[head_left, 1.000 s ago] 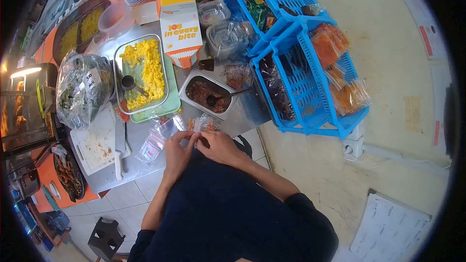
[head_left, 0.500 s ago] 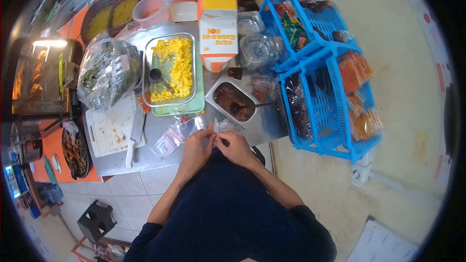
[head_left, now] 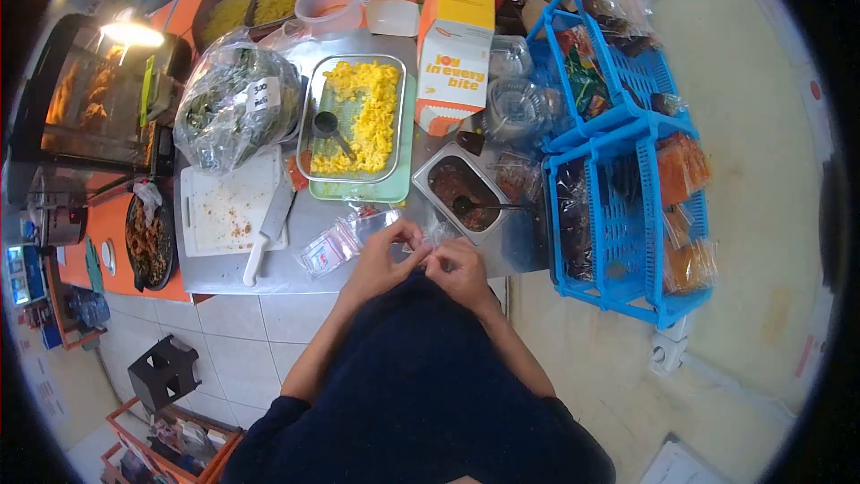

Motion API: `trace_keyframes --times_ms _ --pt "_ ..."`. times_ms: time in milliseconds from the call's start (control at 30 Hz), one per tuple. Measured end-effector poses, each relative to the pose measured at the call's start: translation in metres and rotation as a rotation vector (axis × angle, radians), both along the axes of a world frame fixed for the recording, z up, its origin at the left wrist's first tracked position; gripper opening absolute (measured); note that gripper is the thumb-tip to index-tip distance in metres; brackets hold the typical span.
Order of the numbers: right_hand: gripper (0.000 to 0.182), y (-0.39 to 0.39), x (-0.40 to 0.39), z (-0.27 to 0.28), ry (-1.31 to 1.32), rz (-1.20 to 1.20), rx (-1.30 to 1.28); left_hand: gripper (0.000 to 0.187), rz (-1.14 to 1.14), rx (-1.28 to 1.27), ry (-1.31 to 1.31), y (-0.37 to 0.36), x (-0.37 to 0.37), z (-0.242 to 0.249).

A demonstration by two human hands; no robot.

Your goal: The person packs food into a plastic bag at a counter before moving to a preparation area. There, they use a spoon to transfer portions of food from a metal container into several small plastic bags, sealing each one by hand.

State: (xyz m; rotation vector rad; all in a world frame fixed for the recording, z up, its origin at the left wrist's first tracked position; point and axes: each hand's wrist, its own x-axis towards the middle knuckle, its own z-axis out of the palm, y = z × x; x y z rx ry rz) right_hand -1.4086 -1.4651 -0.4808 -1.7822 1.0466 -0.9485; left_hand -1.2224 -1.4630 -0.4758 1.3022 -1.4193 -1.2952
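My left hand (head_left: 387, 262) and my right hand (head_left: 460, 274) meet at the table's front edge, fingertips pinched close together. Between them is a small clear plastic bag (head_left: 438, 234), partly hidden by the fingers; its contents are hard to make out. Left of my left hand lie some flat plastic packets (head_left: 330, 249) with printing. Just beyond my right hand stands a metal tub (head_left: 427, 181) of dark red sauce with a black spoon (head_left: 488, 207) in it. Behind my hands, a glass tray (head_left: 307, 139) holds chopped yellow food and a black scoop (head_left: 326, 125).
On the left are a white cutting board (head_left: 202, 199), a knife (head_left: 273, 222) and a large bag of greens (head_left: 235, 116). A yellow-and-white carton (head_left: 455, 63) stands at the back. Blue baskets (head_left: 618, 215) of packets are on the right, clear containers (head_left: 520, 108) beside them.
The view has shifted, so the table's things appear further right. My left fingers have lifted and spread a little from the pinch, while both hands stay at the small bag.
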Motion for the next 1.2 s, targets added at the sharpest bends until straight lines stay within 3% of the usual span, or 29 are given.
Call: trace_keyframes --times_ms 100,200,333,433,500,667,733,867,933,1000,1033,1067,1200 --pt "0.015 -0.011 -0.001 0.006 0.238 -0.273 -0.244 0.018 0.037 -0.084 -0.119 -0.005 -0.003 0.006" --pt "0.017 -0.017 0.001 0.008 0.346 -0.333 -0.235 0.017 0.086 -0.075 -0.185 -0.014 -0.012 0.01" --pt "0.01 -0.025 0.014 0.017 0.206 -0.488 -0.423 0.019 0.207 -0.161 -0.18 -0.03 -0.029 0.017" --pt "0.022 -0.024 0.014 0.022 0.196 -0.46 -0.429 0.02 0.251 -0.213 -0.194 -0.031 -0.039 0.021" --pt "0.04 -0.023 0.013 0.014 0.043 -0.42 -0.141 0.022 0.244 -0.215 -0.192 -0.027 -0.04 0.023" --pt "0.048 -0.022 0.006 0.003 -0.074 -0.508 0.178 0.026 0.126 -0.286 -0.166 -0.01 -0.04 0.023" --pt "0.049 -0.025 0.002 0.008 -0.093 -0.528 0.23 0.026 -0.213 0.039 -0.091 -0.008 -0.022 0.044" --pt "0.047 -0.022 -0.016 0.032 0.032 -0.189 0.204 0.036 -0.242 -0.249 -0.192 -0.023 0.011 0.075" --pt "0.046 -0.016 -0.016 0.033 0.015 -0.063 0.209 0.04 -0.255 -0.537 -0.47 -0.033 0.019 0.082" --pt "0.042 -0.011 -0.013 0.023 -0.045 0.118 0.153 0.044 -0.359 -0.458 -0.445 -0.032 0.03 0.058" --pt "0.041 -0.012 -0.012 0.025 0.008 0.121 -0.002 0.045 -0.519 -0.224 -0.312 -0.034 0.035 0.05" --pt "0.041 -0.011 -0.014 0.023 0.01 0.113 -0.001 0.046 -0.675 0.017 -0.177 -0.035 0.037 0.045" --pt "0.04 -0.005 -0.016 0.02 0.078 0.129 0.084 0.052 -0.691 0.005 -0.171 -0.031 0.035 0.045"
